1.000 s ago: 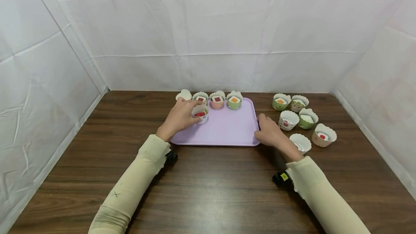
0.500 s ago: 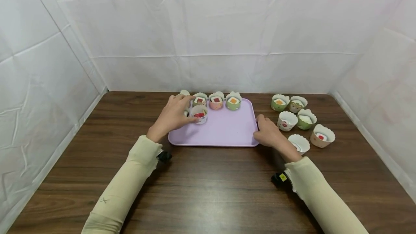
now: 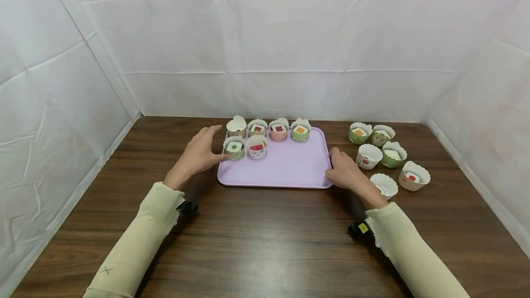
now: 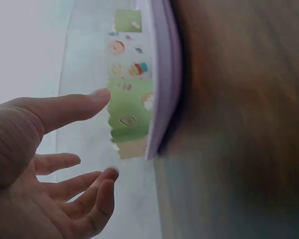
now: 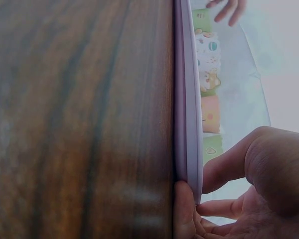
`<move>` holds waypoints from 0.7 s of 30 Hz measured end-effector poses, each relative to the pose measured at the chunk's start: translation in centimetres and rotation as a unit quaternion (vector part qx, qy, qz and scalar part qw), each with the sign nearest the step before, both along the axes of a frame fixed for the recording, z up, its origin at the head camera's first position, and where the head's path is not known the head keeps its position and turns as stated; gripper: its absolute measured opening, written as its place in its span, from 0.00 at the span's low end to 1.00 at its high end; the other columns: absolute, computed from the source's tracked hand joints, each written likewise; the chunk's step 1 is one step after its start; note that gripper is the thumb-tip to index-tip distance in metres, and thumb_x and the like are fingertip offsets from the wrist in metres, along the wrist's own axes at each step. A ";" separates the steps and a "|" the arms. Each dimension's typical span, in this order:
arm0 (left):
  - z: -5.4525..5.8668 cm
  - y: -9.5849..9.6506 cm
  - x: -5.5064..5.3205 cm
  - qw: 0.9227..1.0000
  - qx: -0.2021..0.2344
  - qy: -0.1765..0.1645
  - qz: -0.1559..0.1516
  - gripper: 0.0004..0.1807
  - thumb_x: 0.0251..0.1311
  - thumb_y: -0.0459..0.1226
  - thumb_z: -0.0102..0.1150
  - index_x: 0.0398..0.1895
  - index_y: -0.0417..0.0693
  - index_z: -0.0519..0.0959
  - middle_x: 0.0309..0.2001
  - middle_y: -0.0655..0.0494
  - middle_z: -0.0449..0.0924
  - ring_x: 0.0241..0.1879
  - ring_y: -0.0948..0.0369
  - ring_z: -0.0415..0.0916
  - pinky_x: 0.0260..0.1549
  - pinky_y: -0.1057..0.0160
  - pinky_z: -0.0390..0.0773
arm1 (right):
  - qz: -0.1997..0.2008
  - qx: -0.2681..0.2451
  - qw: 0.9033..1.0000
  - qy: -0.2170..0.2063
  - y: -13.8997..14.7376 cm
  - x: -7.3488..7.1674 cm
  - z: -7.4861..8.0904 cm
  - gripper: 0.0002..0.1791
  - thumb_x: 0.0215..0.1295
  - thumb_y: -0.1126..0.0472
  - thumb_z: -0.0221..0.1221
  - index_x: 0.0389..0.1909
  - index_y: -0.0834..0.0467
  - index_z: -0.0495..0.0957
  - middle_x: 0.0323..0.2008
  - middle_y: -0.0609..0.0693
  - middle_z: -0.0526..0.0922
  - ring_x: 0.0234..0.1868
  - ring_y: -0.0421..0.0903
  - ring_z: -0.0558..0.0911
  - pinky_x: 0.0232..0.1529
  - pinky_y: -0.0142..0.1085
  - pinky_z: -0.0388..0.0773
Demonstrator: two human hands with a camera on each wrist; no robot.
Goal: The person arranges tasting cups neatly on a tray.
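My left hand (image 3: 198,154) is spread at the left end of a lilac tray (image 3: 290,169), its thumb and fingers apart with nothing between them. Closest to its thumb is a green paper cupcake cup (image 3: 234,148) holding a white piece with a green ring. Beside that cup stands a white patterned cup (image 3: 257,147) with red pieces inside. At the tray's right edge my right hand (image 3: 344,170) pinches the rim; in the right wrist view the thumb (image 5: 226,167) lies above it and a fingertip (image 5: 184,206) below.
Along the tray's back stand a pale cup (image 3: 236,126), a brown-edged cup (image 3: 257,128), a pink cup (image 3: 279,130) and a green cup (image 3: 300,131). Several more cups, among them a white one (image 3: 369,156) and a peach one (image 3: 414,176), stand right of the tray on the wooden table (image 3: 265,238).
My left hand has let go of the white cup with red pieces and drawn back to the left, uncovering the green cup and the pale cup. The right hand keeps its hold.
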State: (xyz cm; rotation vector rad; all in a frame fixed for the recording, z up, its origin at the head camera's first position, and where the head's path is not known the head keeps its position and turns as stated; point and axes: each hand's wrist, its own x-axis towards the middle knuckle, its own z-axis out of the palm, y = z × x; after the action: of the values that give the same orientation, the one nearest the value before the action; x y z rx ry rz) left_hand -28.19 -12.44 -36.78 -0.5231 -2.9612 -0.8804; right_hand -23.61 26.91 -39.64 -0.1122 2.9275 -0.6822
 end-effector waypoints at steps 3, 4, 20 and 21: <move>-0.4 -0.6 0.2 1.000 0.002 -0.019 0.005 0.49 0.58 0.43 0.75 0.78 0.37 0.60 0.72 0.33 0.67 0.64 0.38 0.74 0.68 0.33 0.71 | 0.000 -0.003 1.000 0.002 0.1 0.0 -0.1 0.27 0.57 0.66 0.54 0.58 0.72 0.66 0.51 0.70 0.75 0.47 0.60 0.75 0.48 0.53 0.78; -0.5 -0.7 0.2 1.000 0.001 -0.025 0.007 0.48 0.59 0.43 0.74 0.78 0.37 0.60 0.72 0.33 0.68 0.63 0.38 0.75 0.68 0.33 0.72 | 0.000 -0.003 1.000 0.004 0.1 0.0 -0.1 0.27 0.56 0.66 0.54 0.58 0.72 0.66 0.51 0.70 0.75 0.47 0.60 0.75 0.47 0.53 0.78; -2.1 -0.4 0.1 0.983 0.094 -0.160 -0.005 0.44 0.60 0.28 0.68 0.78 0.34 0.58 0.64 0.30 0.73 0.26 0.56 0.86 0.24 0.60 0.90 | -0.002 0.002 1.000 0.006 -0.1 0.1 0.0 0.27 0.57 0.66 0.54 0.58 0.72 0.66 0.51 0.70 0.75 0.47 0.60 0.74 0.48 0.53 0.79; -2.1 -0.4 0.0 0.982 0.097 -0.162 -0.007 0.44 0.60 0.27 0.68 0.78 0.34 0.58 0.64 0.29 0.73 0.27 0.55 0.86 0.24 0.60 0.90 | -0.003 0.002 1.000 0.005 -0.1 0.1 0.1 0.27 0.57 0.66 0.54 0.58 0.72 0.66 0.51 0.70 0.75 0.47 0.60 0.74 0.47 0.53 0.79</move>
State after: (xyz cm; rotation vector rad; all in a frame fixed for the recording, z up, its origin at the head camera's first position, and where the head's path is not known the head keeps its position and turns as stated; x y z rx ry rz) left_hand -28.14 -12.87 -38.90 -0.4280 -3.0995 -1.3605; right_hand -23.49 26.85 -39.57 -0.1075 2.9402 -0.6771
